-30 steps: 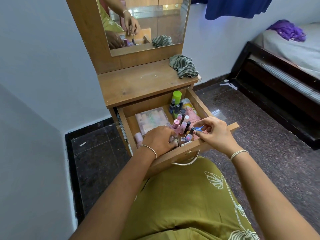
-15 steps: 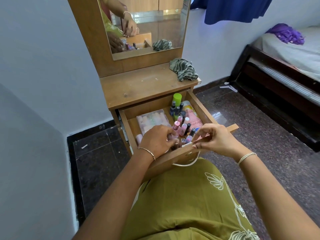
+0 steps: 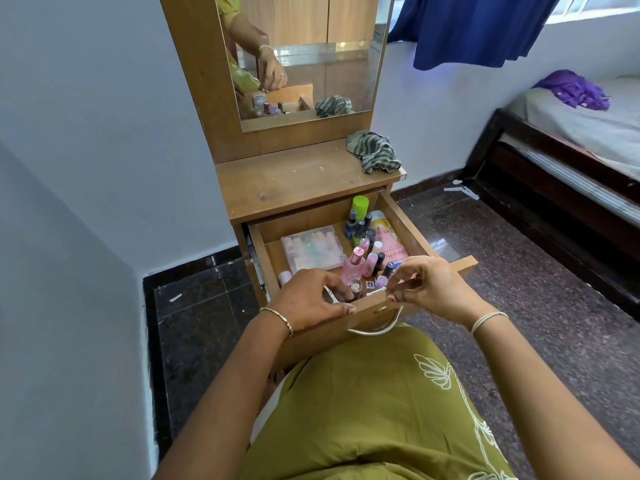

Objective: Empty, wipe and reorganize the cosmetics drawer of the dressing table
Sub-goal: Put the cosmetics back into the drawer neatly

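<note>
Digging in along the drawer (image 3: 410, 225) front edge to begin emptying, left hand (image 3: 308, 301) curled among small bottles (image 3: 354, 268), right hand (image 3: 433, 289) pinched at the rim, grips hidden.

green bottle (image 3: 360, 205), pink bottle (image 3: 353, 270), striped grey-green cloth (image 3: 375, 154)

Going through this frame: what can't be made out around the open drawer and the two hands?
Head view, the only one:
- What the left hand grips, if anything: its curled fingers cover the front-left part of the drawer.
- The right hand's grasp: its back faces the camera.
- The pink sachet's print: bottles and the right hand cover part.
- The small bottles' labels: too small.
- The drawer's rear: under the tabletop.
</note>
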Tool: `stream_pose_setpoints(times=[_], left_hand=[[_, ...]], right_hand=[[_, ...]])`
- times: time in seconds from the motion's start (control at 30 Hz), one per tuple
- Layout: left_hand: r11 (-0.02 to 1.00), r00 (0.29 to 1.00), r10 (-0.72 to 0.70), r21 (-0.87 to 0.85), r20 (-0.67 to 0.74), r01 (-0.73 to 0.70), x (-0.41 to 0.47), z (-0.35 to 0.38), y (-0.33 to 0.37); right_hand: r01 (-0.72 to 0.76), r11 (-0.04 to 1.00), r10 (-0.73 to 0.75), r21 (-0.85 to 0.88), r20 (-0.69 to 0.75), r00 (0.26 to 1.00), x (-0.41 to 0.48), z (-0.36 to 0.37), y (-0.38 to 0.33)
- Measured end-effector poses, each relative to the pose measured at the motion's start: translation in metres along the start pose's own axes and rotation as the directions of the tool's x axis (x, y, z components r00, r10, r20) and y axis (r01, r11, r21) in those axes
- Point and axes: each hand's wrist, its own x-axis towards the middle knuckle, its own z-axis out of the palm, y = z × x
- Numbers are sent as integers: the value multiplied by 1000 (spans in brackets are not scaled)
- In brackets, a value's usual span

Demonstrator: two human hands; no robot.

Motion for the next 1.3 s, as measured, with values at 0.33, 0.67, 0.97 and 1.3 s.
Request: stream_pose_setpoints(times=[0.33, 0.67, 0.97, 1.3], left_hand=[[992, 976, -6, 124, -216, 33, -12, 16, -2], [979, 930, 36, 201, -365, 41, -3, 11, -10], [949, 899, 2, 283, -439, 136, 16, -2, -13], [900, 869, 38, 394, -494, 185, 38, -19, -15]], right_hand=[[7, 1000, -8, -18, -45, 999, 11, 5, 0], [15, 998, -21, -65, -94, 995, 34, 9, -4], [20, 993, -40, -114, -173, 984, 58, 18, -1], [41, 974, -89, -224, -209, 974, 88, 25, -2]])
